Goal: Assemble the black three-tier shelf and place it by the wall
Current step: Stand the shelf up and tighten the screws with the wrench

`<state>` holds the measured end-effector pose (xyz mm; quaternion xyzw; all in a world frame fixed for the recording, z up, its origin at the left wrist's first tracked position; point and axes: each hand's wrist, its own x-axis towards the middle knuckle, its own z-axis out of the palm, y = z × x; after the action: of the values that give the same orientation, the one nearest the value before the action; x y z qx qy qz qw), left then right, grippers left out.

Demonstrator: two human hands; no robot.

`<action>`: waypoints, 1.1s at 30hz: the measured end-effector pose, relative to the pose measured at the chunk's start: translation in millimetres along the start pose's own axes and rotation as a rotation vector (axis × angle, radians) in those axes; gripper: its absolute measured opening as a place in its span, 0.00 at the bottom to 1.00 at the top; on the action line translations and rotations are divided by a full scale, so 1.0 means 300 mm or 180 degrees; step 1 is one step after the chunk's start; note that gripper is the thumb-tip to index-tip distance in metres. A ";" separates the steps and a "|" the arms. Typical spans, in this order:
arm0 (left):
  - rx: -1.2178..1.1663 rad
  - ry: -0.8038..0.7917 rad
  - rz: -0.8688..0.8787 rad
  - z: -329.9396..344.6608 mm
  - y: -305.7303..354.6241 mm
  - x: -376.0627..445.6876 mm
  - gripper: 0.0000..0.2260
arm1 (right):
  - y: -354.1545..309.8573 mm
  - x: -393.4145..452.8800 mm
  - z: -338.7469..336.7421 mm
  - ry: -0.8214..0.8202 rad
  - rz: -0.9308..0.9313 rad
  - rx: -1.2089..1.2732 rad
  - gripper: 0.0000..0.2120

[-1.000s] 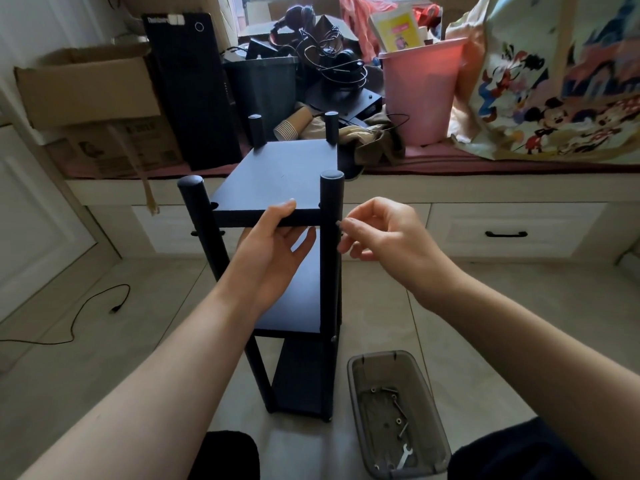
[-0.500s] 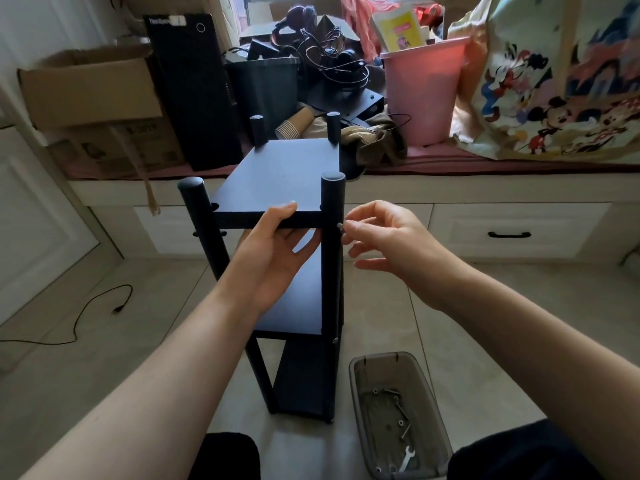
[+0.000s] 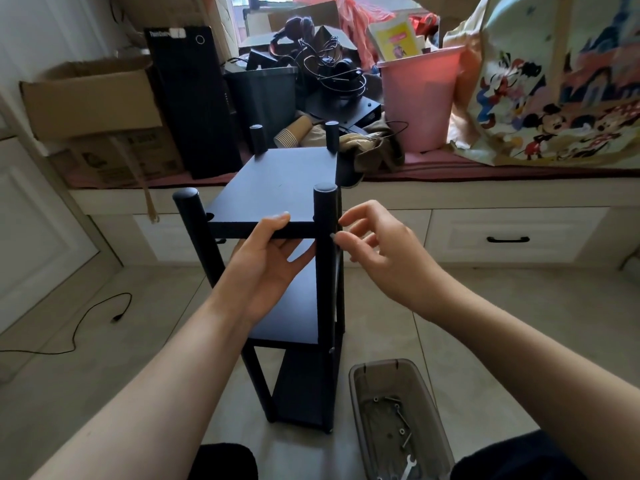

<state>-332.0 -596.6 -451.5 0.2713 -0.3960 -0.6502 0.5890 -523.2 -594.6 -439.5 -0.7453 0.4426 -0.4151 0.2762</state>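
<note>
Several screws (image 3: 398, 408) and a wrench (image 3: 408, 468) fill the bin (image 3: 356, 386) — right fingers (image 3: 341, 239) pinch a bolt (image 3: 333, 236).

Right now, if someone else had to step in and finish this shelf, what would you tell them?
Left hand grips the front edge of the top board, steadying the black shelf upright on the floor. Right hand pinches a small screw at the front right post.
Done: three boards sit between four posts.
Left: finish that screw, check the other joints, then place it by the wall. Spare screws and a wrench lie in the plastic bin.
</note>
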 end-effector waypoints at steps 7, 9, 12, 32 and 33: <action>0.0034 0.0003 -0.0032 0.008 0.001 -0.002 0.11 | 0.014 0.014 -0.011 -0.0223 0.0380 0.0754 0.14; 0.0037 0.0023 -0.0031 0.010 0.002 -0.002 0.12 | 0.012 0.018 -0.018 -0.0254 0.0201 0.0689 0.20; 0.0042 0.0049 -0.0040 0.012 0.004 -0.002 0.18 | 0.009 0.026 -0.026 -0.0631 0.0308 0.1377 0.28; 0.0044 -0.0074 0.0045 0.014 0.009 -0.005 0.18 | 0.027 0.035 -0.034 -0.0989 0.0298 0.1798 0.28; 0.0058 -0.0072 0.0054 0.015 0.009 -0.005 0.18 | 0.027 0.036 -0.035 -0.0984 0.0289 0.1774 0.28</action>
<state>-333.9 -594.1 -447.0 0.2659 -0.4108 -0.6446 0.5874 -532.9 -608.2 -436.7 -0.6748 0.2975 -0.3894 0.5519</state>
